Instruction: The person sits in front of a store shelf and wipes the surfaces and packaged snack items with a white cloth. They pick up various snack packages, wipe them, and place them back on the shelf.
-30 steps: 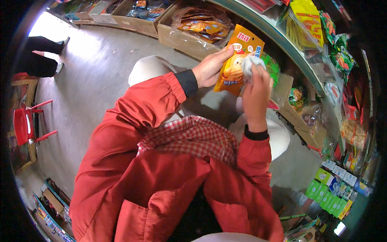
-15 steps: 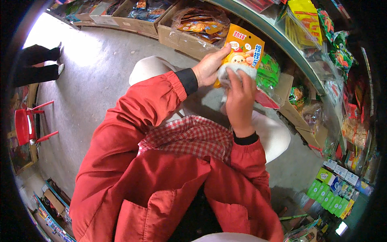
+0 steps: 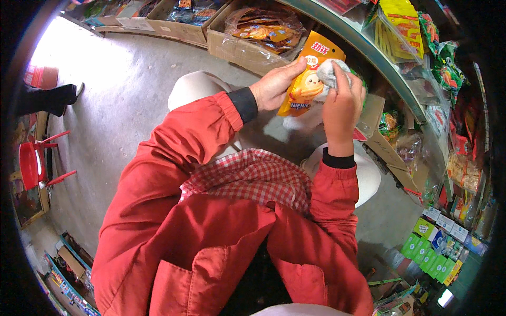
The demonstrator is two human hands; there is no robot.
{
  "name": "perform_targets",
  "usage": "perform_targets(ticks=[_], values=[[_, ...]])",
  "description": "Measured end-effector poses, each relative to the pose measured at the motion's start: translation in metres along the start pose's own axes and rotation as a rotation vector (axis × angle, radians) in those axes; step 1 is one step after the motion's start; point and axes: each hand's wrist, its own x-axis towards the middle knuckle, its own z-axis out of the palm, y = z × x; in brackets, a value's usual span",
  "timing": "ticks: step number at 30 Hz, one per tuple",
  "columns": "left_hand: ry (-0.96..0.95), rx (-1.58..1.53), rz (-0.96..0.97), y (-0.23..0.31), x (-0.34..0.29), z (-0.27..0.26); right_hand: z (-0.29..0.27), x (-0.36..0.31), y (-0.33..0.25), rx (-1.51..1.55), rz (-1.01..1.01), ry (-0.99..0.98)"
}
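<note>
An orange packet (image 3: 304,89) with a round cartoon face printed on it is held up in front of me, tilted a little. My left hand (image 3: 275,86) grips it by its left edge, thumb on the front. A whitish-grey cloth (image 3: 328,72) is bunched under the fingers of my right hand (image 3: 345,100), which presses it against the packet's upper right side. Some of the cloth hangs down behind and below the packet. The packet's right edge is hidden by cloth and fingers.
Beyond my hands stands a cardboard box (image 3: 247,52) of similar orange packets in clear plastic. Shelves with bagged goods curve along the right. Green boxes (image 3: 429,258) lie at lower right. At left are a red stool (image 3: 32,163) and another person's dark-clothed leg (image 3: 52,100).
My right hand and the cloth have moved up and right, from the packet's lower part to its upper right side. The packet is tilted more. The other person's legs have shifted left.
</note>
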Motion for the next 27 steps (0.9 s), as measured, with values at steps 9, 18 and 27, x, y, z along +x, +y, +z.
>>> perform_targets(ticks=[9, 18, 27], values=[[0.023, -0.041, 0.173, 0.019, 0.001, 0.003, 0.000, -0.034, -0.013, -0.072, -0.130, -0.057], [-0.014, -0.058, 0.245, 0.027, -0.002, 0.004, -0.006, -0.056, -0.021, -0.010, -0.148, -0.185], [-0.084, 0.087, 0.301, 0.042, -0.005, -0.001, -0.007, -0.062, -0.015, 0.106, -0.049, -0.164]])
